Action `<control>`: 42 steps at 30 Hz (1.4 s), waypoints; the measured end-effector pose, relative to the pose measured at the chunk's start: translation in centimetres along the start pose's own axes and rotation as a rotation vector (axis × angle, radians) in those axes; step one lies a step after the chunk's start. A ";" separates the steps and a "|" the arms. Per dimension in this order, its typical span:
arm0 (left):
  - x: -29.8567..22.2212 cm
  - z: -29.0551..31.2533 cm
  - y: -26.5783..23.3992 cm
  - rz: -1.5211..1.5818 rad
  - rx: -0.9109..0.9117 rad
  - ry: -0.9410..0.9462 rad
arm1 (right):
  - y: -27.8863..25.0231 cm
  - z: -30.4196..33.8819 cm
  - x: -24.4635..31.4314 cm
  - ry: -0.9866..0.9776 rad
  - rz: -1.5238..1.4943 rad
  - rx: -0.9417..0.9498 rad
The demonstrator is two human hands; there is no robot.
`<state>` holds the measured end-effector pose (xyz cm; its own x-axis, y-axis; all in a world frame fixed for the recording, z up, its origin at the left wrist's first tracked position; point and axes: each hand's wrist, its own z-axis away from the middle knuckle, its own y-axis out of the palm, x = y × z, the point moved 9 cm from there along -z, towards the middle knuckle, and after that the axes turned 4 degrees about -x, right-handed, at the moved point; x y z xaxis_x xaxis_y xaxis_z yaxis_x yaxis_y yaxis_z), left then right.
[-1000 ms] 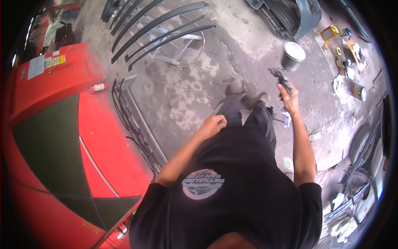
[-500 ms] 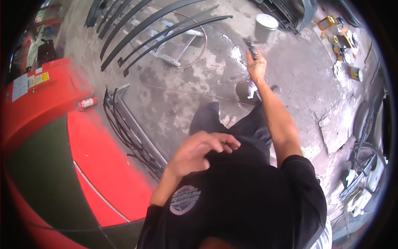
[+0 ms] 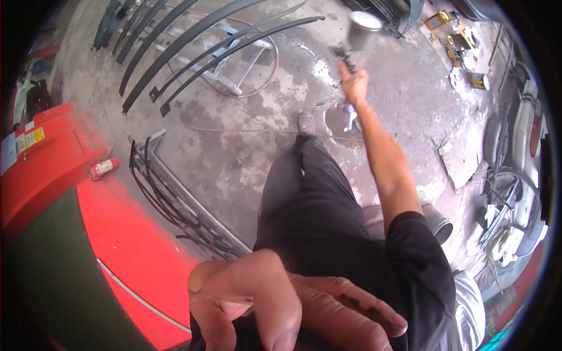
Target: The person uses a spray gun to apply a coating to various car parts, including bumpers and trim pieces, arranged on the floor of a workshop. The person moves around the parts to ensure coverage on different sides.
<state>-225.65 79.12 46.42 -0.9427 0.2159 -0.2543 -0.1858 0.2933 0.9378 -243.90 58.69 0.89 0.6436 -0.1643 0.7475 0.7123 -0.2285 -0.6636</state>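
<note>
My right hand reaches out over the floor, its fingers wrapped round the dark handle of what looks like a paint spray gun. A pale, round-topped cup shows just beyond that hand, blurred; it seems to be the gun's. Large and close, my left hand is raised in front of my black shirt. Its fingers are bent and apart, with nothing visible in them. Beside my right wrist, a small white and purple thing lies at a round dark patch on the floor; its kind is unclear.
A red car panel with a small red-and-white can stands at left. Long dark trim strips rest on a metal stand at the back. Paint cans sit far right, car parts nearer. A thin hose crosses the concrete.
My left hand has come up closer to the view, in front of the shirt. The view has shifted, showing more of my legs and one shoe. My right hand still grips the spray gun.
</note>
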 end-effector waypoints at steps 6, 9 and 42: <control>-0.8 0.3 -0.7 0.088 -0.068 0.251 | -3.6 -2.9 -0.1 0.076 -0.007 -0.264; -1.8 -1.4 0.2 0.065 -0.103 0.346 | 0.3 -0.9 1.9 0.035 -0.073 -0.071; -24.2 51.3 -40.5 -1.225 -1.335 -0.558 | 25.2 20.0 28.6 -0.117 -0.271 0.466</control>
<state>-181.06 109.73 2.45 -0.0092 0.7917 -0.6108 -0.9124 -0.2566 -0.3188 -201.95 67.42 4.89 0.4279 -0.0450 0.9027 0.8883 0.2054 -0.4108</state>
